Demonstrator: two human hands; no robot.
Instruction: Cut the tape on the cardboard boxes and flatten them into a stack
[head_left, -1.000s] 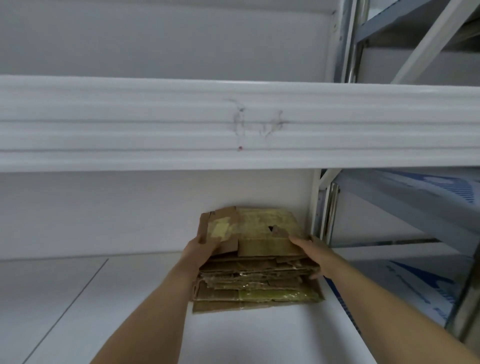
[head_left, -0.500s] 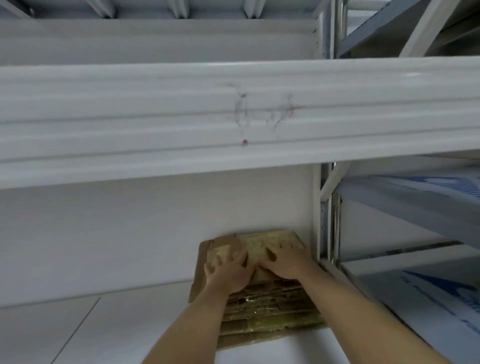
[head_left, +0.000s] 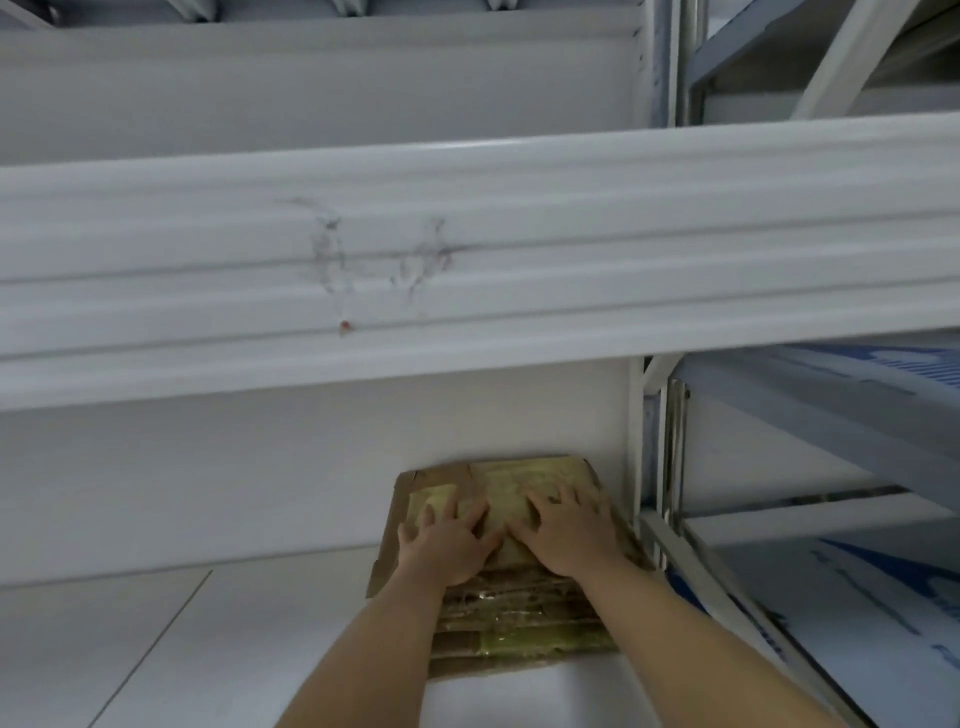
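Down on the lower shelf (head_left: 208, 649), tucked into the back right corner against the wall, sits the stack of flattened boxes (head_left: 524, 618), and both palms are on top of it. The left hand (head_left: 447, 545) and right hand (head_left: 566, 535) lie flat with fingers spread, pressing, gripping nothing. Flattening looks largely done; no knife or uncut box is in view, so what remains I can't tell.

Brown flattened cardboard stack (head_left: 519, 618), matt and rough-edged, with glossy yellowish tape strips (head_left: 540, 642) catching light along the front layers. Above it, a white ribbed metal shelf beam (head_left: 571, 249), smooth, faintly glossy, scuffed grey. White floor (head_left: 156, 649) looks smooth, satiny.
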